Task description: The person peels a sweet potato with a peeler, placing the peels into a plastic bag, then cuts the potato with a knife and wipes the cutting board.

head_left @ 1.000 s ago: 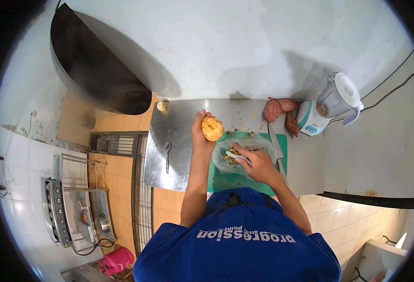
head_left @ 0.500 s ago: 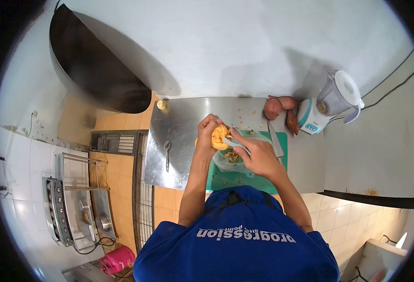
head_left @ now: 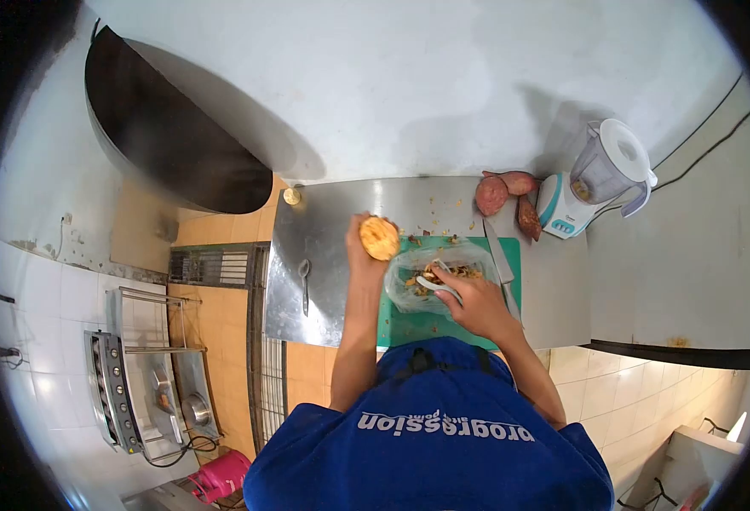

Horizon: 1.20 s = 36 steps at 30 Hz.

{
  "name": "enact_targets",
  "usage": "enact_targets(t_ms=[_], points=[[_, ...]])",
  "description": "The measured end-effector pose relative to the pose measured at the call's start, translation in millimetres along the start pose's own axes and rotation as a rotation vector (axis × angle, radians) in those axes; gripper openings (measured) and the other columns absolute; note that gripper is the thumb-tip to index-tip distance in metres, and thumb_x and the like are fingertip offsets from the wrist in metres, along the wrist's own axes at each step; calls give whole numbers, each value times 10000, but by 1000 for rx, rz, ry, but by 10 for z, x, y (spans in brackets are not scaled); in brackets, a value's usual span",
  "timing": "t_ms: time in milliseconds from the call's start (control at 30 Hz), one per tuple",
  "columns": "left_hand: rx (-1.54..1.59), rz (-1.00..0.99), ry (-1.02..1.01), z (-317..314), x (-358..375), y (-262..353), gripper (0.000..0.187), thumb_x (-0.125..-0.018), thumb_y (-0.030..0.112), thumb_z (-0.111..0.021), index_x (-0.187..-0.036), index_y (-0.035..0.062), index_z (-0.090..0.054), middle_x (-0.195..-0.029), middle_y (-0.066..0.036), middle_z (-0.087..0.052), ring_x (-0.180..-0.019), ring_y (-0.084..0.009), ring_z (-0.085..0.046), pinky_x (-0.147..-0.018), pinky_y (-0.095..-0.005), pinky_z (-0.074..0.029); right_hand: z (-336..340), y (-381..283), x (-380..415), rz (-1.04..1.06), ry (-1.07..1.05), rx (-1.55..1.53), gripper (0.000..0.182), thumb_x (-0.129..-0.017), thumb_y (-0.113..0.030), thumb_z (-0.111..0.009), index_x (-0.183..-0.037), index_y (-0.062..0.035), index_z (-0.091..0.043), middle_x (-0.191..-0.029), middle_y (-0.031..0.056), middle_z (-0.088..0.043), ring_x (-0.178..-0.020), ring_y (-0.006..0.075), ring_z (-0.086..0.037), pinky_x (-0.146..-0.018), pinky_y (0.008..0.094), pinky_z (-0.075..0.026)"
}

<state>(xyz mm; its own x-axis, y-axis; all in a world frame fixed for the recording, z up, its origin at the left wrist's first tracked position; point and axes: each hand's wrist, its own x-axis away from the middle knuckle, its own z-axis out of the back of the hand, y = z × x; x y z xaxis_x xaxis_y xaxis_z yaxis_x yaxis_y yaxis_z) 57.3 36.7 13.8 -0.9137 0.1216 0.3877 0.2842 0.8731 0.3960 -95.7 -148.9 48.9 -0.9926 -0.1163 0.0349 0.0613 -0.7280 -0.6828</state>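
My left hand (head_left: 363,249) is closed around a peeled orange sweet potato (head_left: 380,238), raised above the left edge of the green cutting board (head_left: 396,330). Its cut-looking face is turned up. In my right hand (head_left: 479,304) is a white peeler (head_left: 437,288), pointing left over a clear plastic bag (head_left: 402,298). Brown and yellow peelings (head_left: 468,271) lie in the bag, which rests on the board. The peeler's blade end is too small to make out.
A large knife (head_left: 498,255) lies along the board's right side. Behind it are red-skinned sweet potatoes (head_left: 491,196) and a white blender (head_left: 572,203). A spoon (head_left: 305,285) lies on the steel table (head_left: 341,204) at left, with scraps behind the board.
My hands have moved apart. The sweet potato has gone left with my left hand, and the peeler has come away from it, down over the bag, whose peelings are now uncovered.
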Motion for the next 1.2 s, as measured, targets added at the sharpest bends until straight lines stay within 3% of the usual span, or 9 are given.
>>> enact_targets(t_ms=[167, 233, 267, 300, 400, 633, 800, 1133, 1200], points=[[-77, 40, 0, -43, 21, 229, 175, -898, 229, -603, -956, 68, -565, -910, -118, -613, -894, -266, -630, -955, -595, -535, -97, 130, -1, 42, 195, -91, 427, -970, -324, -608, -1366, -163, -626, -983, 187, -729, -878, 391, -688, -774, 478, -528], [21, 272, 17, -95, 105, 173, 260, -907, 251, -566, -1083, 60, -554, -1043, -139, -621, -999, -298, -631, -959, -627, -507, 83, -27, -103, -30, 146, -176, 446, -972, -328, -610, -1383, -156, -610, -911, 200, -718, -821, 405, -681, -740, 475, -518], [-56, 253, -95, 49, 73, 131, 385, -927, 268, -569, -1234, 43, -507, -1167, -167, -591, -1099, -318, -606, -995, -602, -502, 121, -61, -132, -30, 149, -178, 446, -972, -328, -610, -1383, -156, -610, -911, 200, -718, -821, 405, -681, -740, 475, -518], [-59, 254, -98, 141, 37, 84, 385, -927, 268, -569, -1234, 43, -507, -1167, -167, -591, -1099, -318, -606, -995, -602, -502, 153, -89, -161, -48, 125, -185, 450, -973, -328, -608, -1387, -150, -605, -880, 211, -705, -802, 410, -674, -725, 473, -511], [-393, 123, -201, 180, 56, -93, 467, -1027, 361, -512, -1378, 56, -477, -1227, -156, -586, -1103, -280, -607, -935, -435, -540, 169, -71, -219, -36, 139, -202, 459, -975, -330, -604, -1395, -146, -596, -819, 225, -677, -767, 415, -661, -704, 470, -498], [-433, 89, -220, 55, 270, -200, 417, -1057, 382, -474, -1334, 78, -544, -1102, -97, -649, -1007, -200, -639, -852, -370, -537, 329, -206, -280, -48, 73, -197, 467, -987, -278, -592, -1431, -138, -559, -841, 234, -670, -727, 400, -634, -704, 427, -490], [-667, -198, -239, 282, 109, -318, 224, -1060, 262, -465, -1114, 76, -576, -970, -47, -644, -865, -128, -640, -707, -290, -519, 350, -222, -447, -6, 62, -140, 467, -990, -282, -584, -1435, -143, -557, -860, 232, -677, -764, 396, -642, -748, 433, -494], [-627, -291, -80, 293, 66, -283, 180, -1016, 209, -543, -986, 42, -604, -855, -54, -626, -797, -140, -637, -711, -294, -523, 120, -276, -387, -25, -13, -82, 456, -990, -283, -578, -1405, -94, -576, -1127, 267, -679, -999, 445, -654, -863, 452, -507], [-395, -176, 4, 299, 39, -235, 209, -989, 231, -572, -1034, 32, -613, -892, -65, -632, -828, -164, -646, -745, -317, -536, 60, -246, -334, -13, -2, -125, 459, -989, -278, -583, -1398, -70, -574, -1129, 275, -675, -1007, 447, -653, -868, 447, -507]])
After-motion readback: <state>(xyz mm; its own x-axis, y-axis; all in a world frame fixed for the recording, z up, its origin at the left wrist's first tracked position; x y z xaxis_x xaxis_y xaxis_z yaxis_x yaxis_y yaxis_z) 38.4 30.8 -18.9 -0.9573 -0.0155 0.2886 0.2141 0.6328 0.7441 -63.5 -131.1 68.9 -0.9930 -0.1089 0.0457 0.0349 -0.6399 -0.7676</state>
